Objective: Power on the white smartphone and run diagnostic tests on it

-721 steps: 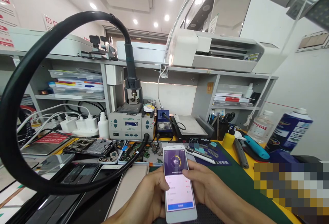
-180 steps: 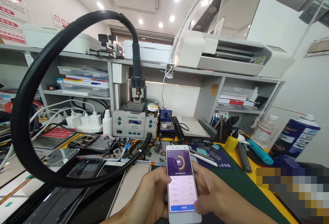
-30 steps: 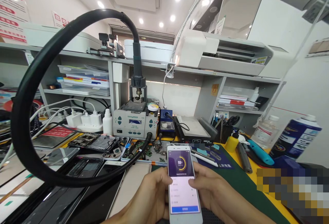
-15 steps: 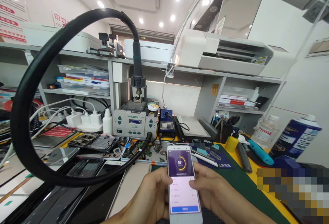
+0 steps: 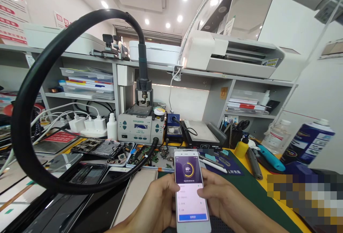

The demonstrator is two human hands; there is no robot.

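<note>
Both of my hands hold a white smartphone [image 5: 190, 190] upright at the bottom middle, just above the green mat [image 5: 249, 193]. Its lit screen has a purple top with a ring gauge reading 60 and a list with a blue button below. My left hand [image 5: 154, 208] cups the phone's left edge, thumb on the side. My right hand [image 5: 223, 199] wraps the right edge, with its thumb resting over the screen's right part.
A thick black hose [image 5: 29, 94] loops from the hot-air station [image 5: 140, 127] across the left. Opened phones and circuit boards [image 5: 99, 149] lie left of my hands. Tools, a yellow bottle [image 5: 241, 148], a blue spray can [image 5: 308, 142] stand right. Shelves and a printer [image 5: 233, 56] are behind.
The gauge on the phone screen has risen from 55 to 60 within the last second. My hands and the phone have hardly moved.
</note>
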